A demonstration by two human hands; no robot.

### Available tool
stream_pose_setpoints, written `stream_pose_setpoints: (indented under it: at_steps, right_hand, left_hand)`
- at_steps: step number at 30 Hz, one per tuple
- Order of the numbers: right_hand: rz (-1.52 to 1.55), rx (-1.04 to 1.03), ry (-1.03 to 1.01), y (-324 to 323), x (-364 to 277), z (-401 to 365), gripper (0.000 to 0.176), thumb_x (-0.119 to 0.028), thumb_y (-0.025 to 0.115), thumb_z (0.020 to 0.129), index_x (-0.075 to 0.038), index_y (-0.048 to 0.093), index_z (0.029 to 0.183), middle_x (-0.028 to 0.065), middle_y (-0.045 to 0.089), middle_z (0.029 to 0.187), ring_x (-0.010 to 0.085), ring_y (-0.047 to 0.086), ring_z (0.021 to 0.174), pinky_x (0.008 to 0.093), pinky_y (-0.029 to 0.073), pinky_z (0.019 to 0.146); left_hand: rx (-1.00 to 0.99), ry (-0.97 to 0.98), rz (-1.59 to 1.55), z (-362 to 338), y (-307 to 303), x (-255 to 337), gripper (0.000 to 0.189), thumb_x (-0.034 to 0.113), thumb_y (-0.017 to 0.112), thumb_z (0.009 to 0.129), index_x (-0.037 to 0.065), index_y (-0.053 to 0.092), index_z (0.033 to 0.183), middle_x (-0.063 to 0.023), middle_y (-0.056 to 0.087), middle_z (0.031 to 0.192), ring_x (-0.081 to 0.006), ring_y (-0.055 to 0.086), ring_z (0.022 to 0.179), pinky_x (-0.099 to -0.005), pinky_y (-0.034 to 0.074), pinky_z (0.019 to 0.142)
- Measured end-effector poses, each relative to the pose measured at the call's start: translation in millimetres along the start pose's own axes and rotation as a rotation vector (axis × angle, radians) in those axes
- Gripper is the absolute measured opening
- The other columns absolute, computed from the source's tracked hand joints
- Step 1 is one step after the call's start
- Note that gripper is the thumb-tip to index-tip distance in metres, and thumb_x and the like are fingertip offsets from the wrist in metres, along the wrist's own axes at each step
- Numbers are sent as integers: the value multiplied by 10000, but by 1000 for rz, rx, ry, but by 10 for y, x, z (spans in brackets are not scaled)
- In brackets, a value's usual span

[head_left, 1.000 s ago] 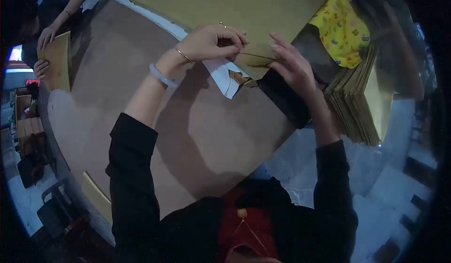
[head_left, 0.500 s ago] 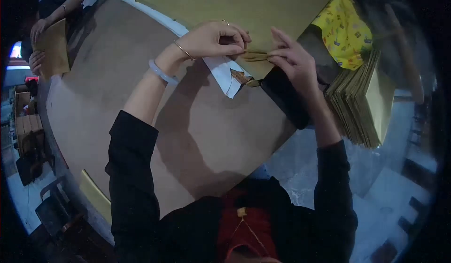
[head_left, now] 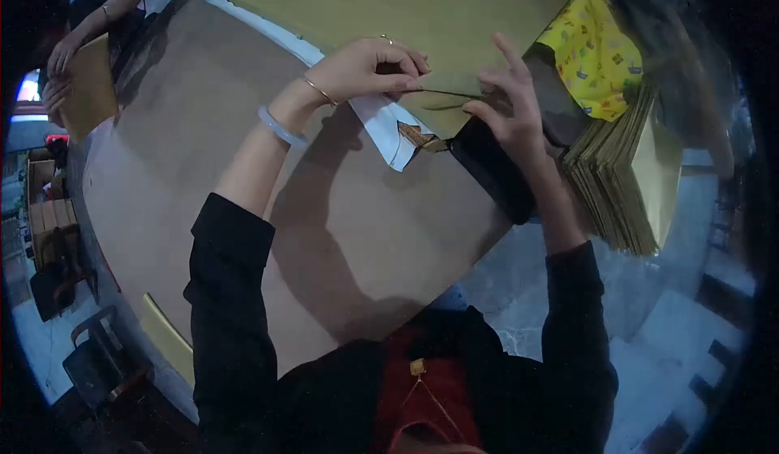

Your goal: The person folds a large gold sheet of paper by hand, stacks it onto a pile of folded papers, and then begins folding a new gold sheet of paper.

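A thin dark strand (head_left: 451,93) stretches between my two hands, with a fainter, blurred line just under it. My left hand (head_left: 375,66) pinches one end between thumb and fingertips; a bangle and a pale bracelet circle that wrist. At the other end, my right hand (head_left: 511,101) has the strand at its bent fingers and thumb, while one finger points up. Behind the hands spreads a large yellow-brown sheet (head_left: 389,8). Below them, a white strip (head_left: 381,133) with a torn brown patch (head_left: 418,136) lies on the brown table (head_left: 203,97).
To the right stand a stack of folded brown sheets (head_left: 621,170) and a yellow printed cloth (head_left: 596,56). A black object (head_left: 491,166) sits at the table's edge. At upper left another person's hands (head_left: 58,81) hold a brown panel (head_left: 92,89). Chairs (head_left: 101,361) stand lower left.
My right hand has shifted slightly and its finger has lifted higher. The several slack strands between my hands now show as one tauter line. My left hand has hardly moved.
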State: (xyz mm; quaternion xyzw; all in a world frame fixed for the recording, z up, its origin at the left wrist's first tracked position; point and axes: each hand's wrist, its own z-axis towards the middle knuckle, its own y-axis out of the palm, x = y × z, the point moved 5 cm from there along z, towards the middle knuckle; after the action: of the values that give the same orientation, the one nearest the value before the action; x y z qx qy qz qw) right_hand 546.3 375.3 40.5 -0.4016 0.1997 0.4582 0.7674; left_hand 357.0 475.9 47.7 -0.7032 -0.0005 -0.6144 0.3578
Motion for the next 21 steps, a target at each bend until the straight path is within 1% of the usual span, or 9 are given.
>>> stream_pose_setpoints:
  at_steps: [2,4,5,6,8,10,13,17,21]
  right_hand:
    - [-34,-46,-1,6,-27,-3,266,-21,748,705,-37,667,959,170,384,1428,241,589,1036,328,508,845]
    - [-69,-92,-2,16,-28,-1,261,-51,760,689,-50,679,937,155,416,1413,251,599,1026,340,510,846]
    - [-104,-118,-65,23,-25,2,230,-54,758,690,-45,686,908,152,436,1396,252,604,1011,335,514,834]
    - [-139,-143,-128,38,-50,6,199,-58,756,692,-40,692,880,148,457,1380,253,609,997,331,518,822]
    - [-129,-121,-82,33,-74,23,172,-61,755,694,-34,692,852,147,477,1360,250,612,990,328,518,814]
    - [-119,-100,-37,45,-83,32,147,-64,753,696,-28,692,825,145,497,1341,247,615,983,324,519,806]
    - [-72,-67,38,52,-73,44,150,-59,753,695,-19,680,821,149,515,1317,243,618,965,327,520,801]
    - [-181,-32,-103,34,-166,56,141,-94,753,696,-35,659,782,130,559,1264,235,620,926,346,484,795]
    - [-277,28,-178,34,-191,18,154,-138,758,686,-91,652,788,80,610,1182,211,617,903,359,423,832]
  left_hand:
    - [-8,-3,9,3,8,-4,119,118,687,823,14,676,879,-73,660,1072,-195,591,1076,-323,482,893]
    - [12,70,-99,3,20,3,144,126,680,813,-11,677,855,-86,641,1059,-103,603,770,-251,516,692]
    - [12,70,-99,4,24,-12,144,126,680,813,-11,677,855,-86,641,1059,-103,603,770,-251,516,692]
    - [25,97,-27,2,21,6,140,121,681,810,-12,677,852,-88,639,1061,-106,604,791,-254,515,704]
    - [37,126,47,10,0,28,135,116,682,806,-12,677,850,-89,636,1062,-110,605,812,-256,515,715]
    - [-5,44,15,6,4,2,105,114,698,802,25,668,848,-65,655,1080,-199,590,1078,-321,482,903]
    - [-14,34,-9,3,14,6,93,99,688,803,21,664,846,-61,647,1098,-206,587,1087,-323,480,913]
    - [-5,11,-48,-8,15,22,81,80,678,806,13,657,847,-66,640,1108,-201,585,1085,-325,476,923]
    - [-14,-9,-50,-48,35,77,213,107,717,780,25,648,964,-68,624,1140,-206,564,1118,-321,463,948]
